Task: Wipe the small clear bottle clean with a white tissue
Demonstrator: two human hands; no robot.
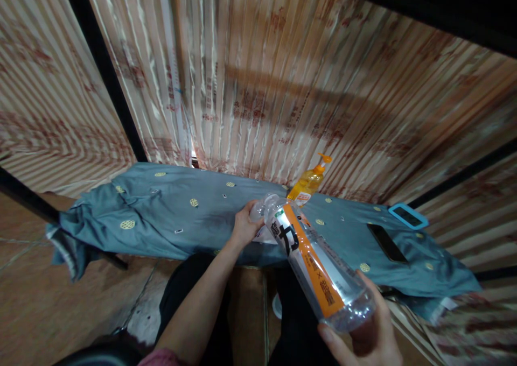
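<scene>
My right hand (pixel 365 333) grips the base of a clear plastic bottle (pixel 315 264) with an orange and white label, tilted so its neck points away from me. At the bottle's neck, my left hand (pixel 244 226) is closed around the cap end (pixel 266 203). Both hands hold the bottle above the near edge of a surface covered by a blue-grey cloth (pixel 169 215) with gold dots.
An orange pump bottle (pixel 309 183) stands on the cloth just behind the clear bottle. A black phone (pixel 386 243) and a phone in a blue case (pixel 407 216) lie at the right. Striped curtains (pixel 283 86) hang behind. Brown floor (pixel 60 296) lies at the left.
</scene>
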